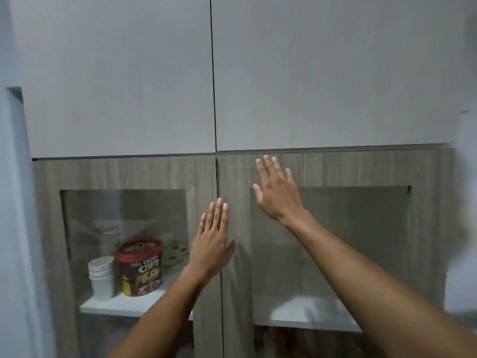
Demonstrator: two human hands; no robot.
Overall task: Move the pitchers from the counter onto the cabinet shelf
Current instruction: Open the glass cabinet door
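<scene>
Both glass-fronted cabinet doors are shut in front of me, so nothing can reach the shelf. My left hand (213,245) lies flat on the frame of the left door (124,174), my right hand (277,191) flat on the right door (361,169). Behind the left pane, a stack of white paper cups (101,276) and a Choco Chips tub (140,267) crowd the white shelf (124,304). Behind the right pane the shelf board looks bare, though glare blurs it.

Through the glass door I read "CHOCO CHIPS" in big letters on the brown red-lidded tub (141,268); its smaller print is too blurred for me.
</scene>
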